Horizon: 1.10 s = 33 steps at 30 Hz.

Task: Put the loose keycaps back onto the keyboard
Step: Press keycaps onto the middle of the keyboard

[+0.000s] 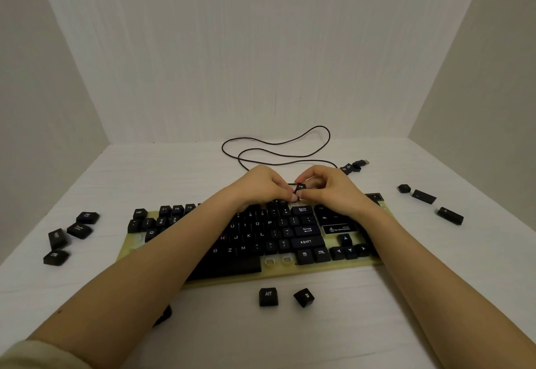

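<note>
Observed from the head camera. Clock directions are taken from the middle of the keyboard (290, 271), with 12 o'clock away from the person.

1. The keyboard lies flat on the white table (435, 296), squarely in front of the person. Most of its keys are seated. Two bare sockets (278, 261) show in the bottom row at 6 o'clock.

2. The right hand (330, 192) is at 12 o'clock over the top row. Its thumb and forefinger pinch a small black keycap (300, 186), held tilted just above the keys.

3. The left hand (261, 184) is alongside, its fingers curled and its fingertips bunched just beside the lower left corner of that keycap. I cannot tell whether they grip it.

4. Both forearms cross the keyboard and hide parts of it, the left one covering much of the left half.

5. Surroundings:
- The four loose caps (79, 230) lie at 9 o'clock, off the board.
- The three loose caps (424, 196) lie at 2 to 3 o'clock.
- The ALT cap (268, 296) and a square cap (303, 297) lie at 6 o'clock, near the front edge.
- One dark cap (163, 315) at 7 o'clock is mostly hidden under the left forearm.
- The cable (275, 148) loops at 12 o'clock, with its plug (355, 165) at 1 o'clock.
</note>
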### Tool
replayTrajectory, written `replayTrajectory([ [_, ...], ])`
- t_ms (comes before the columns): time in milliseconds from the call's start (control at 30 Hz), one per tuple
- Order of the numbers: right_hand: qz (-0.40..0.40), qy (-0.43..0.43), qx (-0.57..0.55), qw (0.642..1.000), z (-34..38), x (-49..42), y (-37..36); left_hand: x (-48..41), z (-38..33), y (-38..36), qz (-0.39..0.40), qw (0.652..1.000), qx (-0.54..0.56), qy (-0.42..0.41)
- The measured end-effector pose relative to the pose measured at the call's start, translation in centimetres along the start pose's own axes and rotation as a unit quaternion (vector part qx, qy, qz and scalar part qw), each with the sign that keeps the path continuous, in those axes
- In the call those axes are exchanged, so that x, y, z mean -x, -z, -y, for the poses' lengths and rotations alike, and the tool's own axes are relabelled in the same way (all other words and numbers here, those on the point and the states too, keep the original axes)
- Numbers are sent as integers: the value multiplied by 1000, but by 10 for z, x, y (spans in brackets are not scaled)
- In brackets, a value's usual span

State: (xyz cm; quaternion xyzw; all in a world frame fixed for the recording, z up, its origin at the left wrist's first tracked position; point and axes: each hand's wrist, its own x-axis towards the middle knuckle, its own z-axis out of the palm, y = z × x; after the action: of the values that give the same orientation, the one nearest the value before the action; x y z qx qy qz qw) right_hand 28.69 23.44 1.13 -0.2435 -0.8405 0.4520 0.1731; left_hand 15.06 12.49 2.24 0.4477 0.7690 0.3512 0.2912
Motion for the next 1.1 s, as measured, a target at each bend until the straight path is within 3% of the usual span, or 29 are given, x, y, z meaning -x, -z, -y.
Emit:
replayTrajectory([
  [267,-2,-2,7,1000,0,-1,-1,-2,-1,3,21,1000,-12,10],
  [700,4,21,1,1000,-1,2,-2,1,-9,0,16,983,-171,-68],
  [1100,-4,71,25,997,-3,7,-4,6,-13,-7,-8,969,-227,-99],
])
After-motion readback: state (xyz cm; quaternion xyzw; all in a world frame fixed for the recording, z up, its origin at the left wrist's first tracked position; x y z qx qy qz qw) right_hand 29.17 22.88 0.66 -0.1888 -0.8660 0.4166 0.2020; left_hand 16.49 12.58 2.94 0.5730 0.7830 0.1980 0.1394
